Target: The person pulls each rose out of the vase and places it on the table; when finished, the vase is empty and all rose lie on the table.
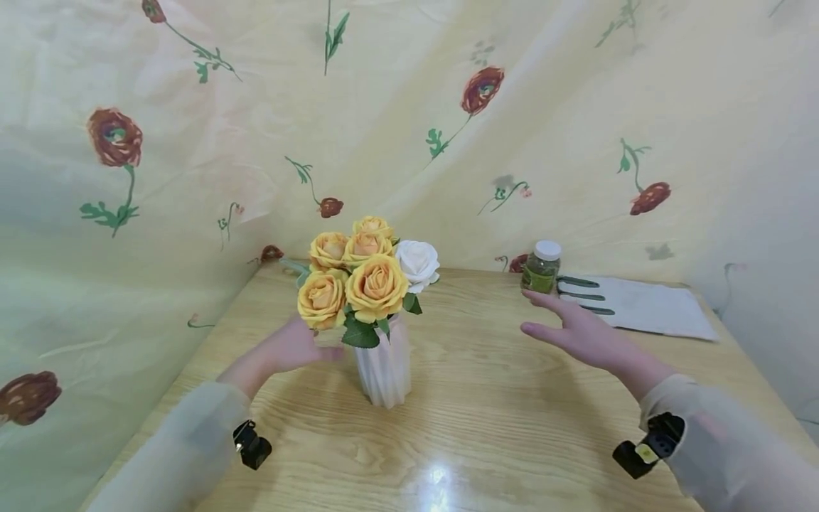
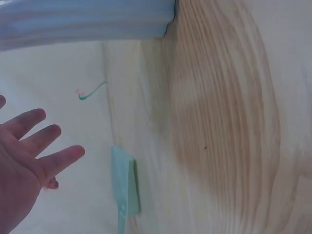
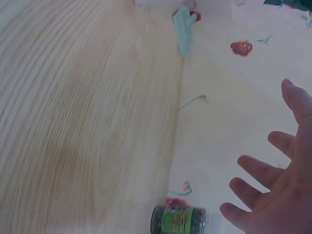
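On the table (image 1: pixel 473 370), left of centre, roses (image 1: pixel 377 286) already stood in the vase (image 1: pixel 385 373), so that bit looked done, left hand (image 1: pixel 294 347) and right hand (image 1: pixel 585 337) both spread and empty, anything left being anyone's guess.

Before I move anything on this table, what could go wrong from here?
The vase might tip if the left grip, beside it, knocks it: the flowers spread wider than its narrow body.
A bloom could snag, since in the head view the flowers hide part of that grip.
The right grip might bump the jar, which appears close to it in the head view, though the real gap is hard to judge.
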A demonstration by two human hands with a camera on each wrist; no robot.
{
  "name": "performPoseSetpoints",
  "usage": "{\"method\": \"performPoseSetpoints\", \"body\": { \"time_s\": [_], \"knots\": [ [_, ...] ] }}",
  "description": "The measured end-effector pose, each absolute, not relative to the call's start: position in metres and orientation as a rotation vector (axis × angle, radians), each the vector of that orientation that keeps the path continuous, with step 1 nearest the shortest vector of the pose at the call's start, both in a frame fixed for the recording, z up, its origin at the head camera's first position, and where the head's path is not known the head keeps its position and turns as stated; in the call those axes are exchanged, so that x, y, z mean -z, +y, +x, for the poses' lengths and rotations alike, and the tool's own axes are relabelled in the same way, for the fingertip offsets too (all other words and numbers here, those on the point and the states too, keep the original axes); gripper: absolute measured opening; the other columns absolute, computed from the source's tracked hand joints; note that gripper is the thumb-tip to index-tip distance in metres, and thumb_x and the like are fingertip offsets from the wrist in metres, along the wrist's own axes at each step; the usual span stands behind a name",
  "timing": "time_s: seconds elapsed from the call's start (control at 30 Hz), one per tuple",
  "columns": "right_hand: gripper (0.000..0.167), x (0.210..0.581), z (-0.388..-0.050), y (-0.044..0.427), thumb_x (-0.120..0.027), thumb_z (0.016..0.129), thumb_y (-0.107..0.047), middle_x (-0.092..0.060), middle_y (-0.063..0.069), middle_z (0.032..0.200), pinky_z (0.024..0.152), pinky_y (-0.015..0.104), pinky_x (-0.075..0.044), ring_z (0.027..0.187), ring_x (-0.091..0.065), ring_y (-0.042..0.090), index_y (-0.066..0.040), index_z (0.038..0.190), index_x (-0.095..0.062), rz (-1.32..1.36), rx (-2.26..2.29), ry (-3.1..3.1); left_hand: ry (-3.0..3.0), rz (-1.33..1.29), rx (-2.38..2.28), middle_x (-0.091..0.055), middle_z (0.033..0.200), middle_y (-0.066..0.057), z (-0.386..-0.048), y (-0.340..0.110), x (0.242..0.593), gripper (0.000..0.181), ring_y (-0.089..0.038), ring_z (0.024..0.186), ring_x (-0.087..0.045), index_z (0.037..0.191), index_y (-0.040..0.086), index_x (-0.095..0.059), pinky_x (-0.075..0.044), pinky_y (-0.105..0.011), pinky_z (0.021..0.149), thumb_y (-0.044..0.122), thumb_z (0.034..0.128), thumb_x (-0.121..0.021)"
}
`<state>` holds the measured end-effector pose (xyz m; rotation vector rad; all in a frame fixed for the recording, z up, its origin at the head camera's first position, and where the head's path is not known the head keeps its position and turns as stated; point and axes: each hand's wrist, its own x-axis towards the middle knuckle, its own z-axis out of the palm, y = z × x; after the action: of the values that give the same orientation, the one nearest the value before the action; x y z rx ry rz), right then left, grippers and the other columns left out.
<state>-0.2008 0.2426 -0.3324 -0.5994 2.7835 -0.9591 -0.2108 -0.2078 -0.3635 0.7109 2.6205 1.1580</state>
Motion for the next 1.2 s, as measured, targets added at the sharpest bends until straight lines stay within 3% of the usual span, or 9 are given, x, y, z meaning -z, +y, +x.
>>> {"method": "performPoseSetpoints", "body": {
  "time_s": [0.2, 0.43, 0.67, 0.97, 1.2],
  "knots": [
    [0.061, 0.328, -0.197, 0.221, -0.054, 0.094, -0.041, -0.043, 0.015, 0.139, 0.101, 0.056, -0.033, 0.126, -0.039, 0.036, -0.012, 0.144, -0.035, -0.589, 1.221, 2.624, 2.537, 0.660, -1.256, -0.022, 0.151, -0.014, -0.201, -0.200, 0.368, 0.092, -0.041, 0.132, -0.029, 0.150, 0.015, -0.017, -0.038, -0.059, 0.096, 0.028, 0.0795, -0.075],
    [0.047, 0.327, -0.195, 0.199, -0.057, 0.095, -0.027, -0.056, 0.015, 0.125, 0.093, 0.046, -0.046, 0.115, -0.052, 0.031, -0.008, 0.137, -0.046, -0.739, 1.358, 2.587, 2.505, 0.754, -1.288, -0.034, 0.144, -0.019, -0.193, -0.191, 0.372, 0.080, -0.042, 0.121, -0.044, 0.147, 0.007, -0.024, -0.052, -0.038, 0.085, 0.022, 0.0841, -0.071],
    [0.046, 0.328, -0.194, 0.187, -0.058, 0.094, -0.026, -0.060, 0.011, 0.120, 0.091, 0.044, -0.047, 0.111, -0.055, 0.027, -0.009, 0.135, -0.049, -0.778, 1.383, 2.605, 2.391, 0.818, -1.426, -0.046, 0.131, -0.022, -0.187, -0.178, 0.372, 0.069, -0.039, 0.116, -0.048, 0.138, -0.005, -0.034, -0.054, -0.032, 0.081, 0.019, 0.0850, -0.070],
    [0.046, 0.325, -0.191, 0.175, -0.055, 0.096, -0.026, -0.059, 0.013, 0.122, 0.090, 0.047, -0.047, 0.110, -0.056, 0.030, -0.010, 0.138, -0.046, -0.800, 1.425, 2.544, 2.366, 0.690, -1.607, -0.048, 0.126, -0.022, -0.183, -0.166, 0.378, 0.063, -0.033, 0.108, -0.055, 0.136, -0.004, -0.035, -0.053, -0.035, 0.084, 0.014, 0.0862, -0.069],
    [0.043, 0.321, -0.190, 0.163, -0.053, 0.097, -0.023, -0.059, 0.013, 0.121, 0.090, 0.045, -0.047, 0.109, -0.056, 0.027, -0.008, 0.137, -0.046, -0.821, 1.467, 2.512, 2.495, 0.585, -1.663, -0.048, 0.130, -0.017, -0.177, -0.160, 0.385, 0.067, -0.032, 0.116, -0.049, 0.136, 0.001, -0.036, -0.045, -0.045, 0.095, 0.013, 0.0819, -0.073]
  ]
}}
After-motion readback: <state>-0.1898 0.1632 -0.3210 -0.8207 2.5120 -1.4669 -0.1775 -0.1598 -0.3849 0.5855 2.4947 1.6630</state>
